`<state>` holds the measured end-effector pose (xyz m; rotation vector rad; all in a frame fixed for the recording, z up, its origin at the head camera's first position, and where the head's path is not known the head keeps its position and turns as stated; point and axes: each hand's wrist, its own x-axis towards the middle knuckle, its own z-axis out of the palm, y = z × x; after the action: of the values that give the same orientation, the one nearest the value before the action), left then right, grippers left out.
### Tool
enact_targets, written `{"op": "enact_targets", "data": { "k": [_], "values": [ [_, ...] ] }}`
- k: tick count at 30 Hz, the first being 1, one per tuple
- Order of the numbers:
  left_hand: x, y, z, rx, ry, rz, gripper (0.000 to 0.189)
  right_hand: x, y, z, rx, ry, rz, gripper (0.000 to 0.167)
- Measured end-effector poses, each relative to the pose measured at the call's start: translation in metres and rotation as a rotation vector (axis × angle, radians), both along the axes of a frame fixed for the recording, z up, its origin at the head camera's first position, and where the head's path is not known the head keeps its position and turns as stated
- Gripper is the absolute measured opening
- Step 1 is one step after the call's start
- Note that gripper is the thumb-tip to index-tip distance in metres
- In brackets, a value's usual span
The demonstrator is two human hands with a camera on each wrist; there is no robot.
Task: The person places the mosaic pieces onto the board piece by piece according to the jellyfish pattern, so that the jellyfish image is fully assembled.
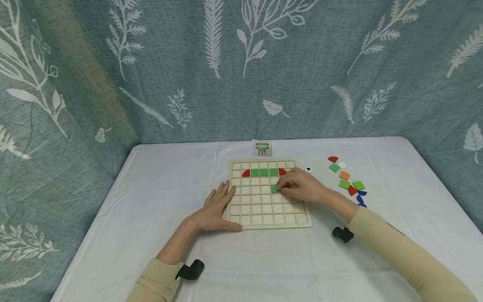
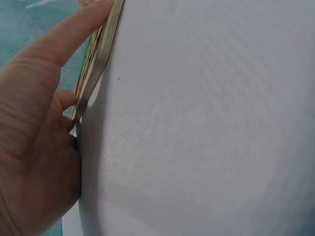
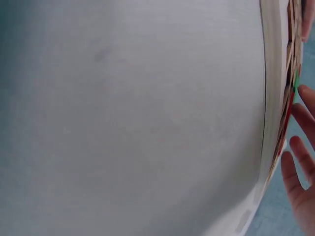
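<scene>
A pale wooden grid board [image 1: 256, 209] lies on the white table. In its second row from the top, green square tiles [image 1: 264, 172] sit between a left red quarter-round tile [image 1: 246, 173] and a right red quarter-round tile [image 1: 282, 171]. My left hand [image 1: 213, 213] rests against the board's left side, fingers spread, with the thumb at the front left corner. Over the board's right half, my right hand [image 1: 302, 185] touches a lower green tile [image 1: 274, 188]; a red piece [image 3: 289, 112] lies flat beneath its fingertips, partly hidden.
Loose pieces lie to the right: an orange square [image 1: 344, 175], green squares [image 1: 359, 185], red quarter-rounds [image 1: 333, 159], blue half-rounds [image 1: 362, 193] and a white disc [image 1: 341, 165]. Beside the board is an eye disc [image 1: 308, 169]. A pattern card [image 1: 262, 148] lies behind it, before the leaf-print curtain [image 1: 226, 105].
</scene>
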<state>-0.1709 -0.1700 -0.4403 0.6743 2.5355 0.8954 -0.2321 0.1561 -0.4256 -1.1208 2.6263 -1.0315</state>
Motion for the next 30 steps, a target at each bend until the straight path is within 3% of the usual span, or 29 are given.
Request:
{"op": "enact_targets", "data": {
  "k": [2, 6, 9, 12, 15, 18, 23, 27, 30],
  "values": [
    [0.000, 0.000, 0.000, 0.011, -0.004, 0.001, 0.119, -0.001, 0.007, 0.000, -0.008, -0.017, -0.046, 0.013],
    [0.000, 0.001, 0.001, 0.005, -0.003, 0.008, 0.118, -0.007, 0.030, 0.002, 0.004, 0.004, -0.234, 0.014],
    [0.001, 0.001, 0.001, -0.005, -0.001, 0.012, 0.119, -0.013, 0.057, 0.006, 0.076, 0.017, -0.431, 0.017],
    [0.001, 0.000, 0.001, -0.009, 0.003, 0.010, 0.120, -0.016, 0.083, 0.010, 0.182, -0.040, -0.611, 0.022],
    [0.001, 0.000, 0.000, -0.015, 0.005, 0.009, 0.120, -0.018, 0.099, 0.010, 0.256, -0.105, -0.706, 0.026],
    [0.001, 0.000, 0.000, -0.017, 0.003, 0.009, 0.120, -0.018, 0.105, 0.009, 0.267, -0.145, -0.726, 0.025],
    [0.000, 0.000, -0.001, -0.014, 0.006, 0.006, 0.119, -0.019, 0.101, 0.009, 0.244, -0.119, -0.706, 0.022],
    [0.000, 0.000, -0.002, -0.007, 0.010, 0.005, 0.119, -0.016, 0.082, 0.008, 0.158, -0.122, -0.636, 0.022],
    [0.000, 0.000, -0.003, 0.000, 0.009, 0.006, 0.119, -0.011, 0.055, 0.006, 0.073, -0.133, -0.530, 0.018]
  ]
}}
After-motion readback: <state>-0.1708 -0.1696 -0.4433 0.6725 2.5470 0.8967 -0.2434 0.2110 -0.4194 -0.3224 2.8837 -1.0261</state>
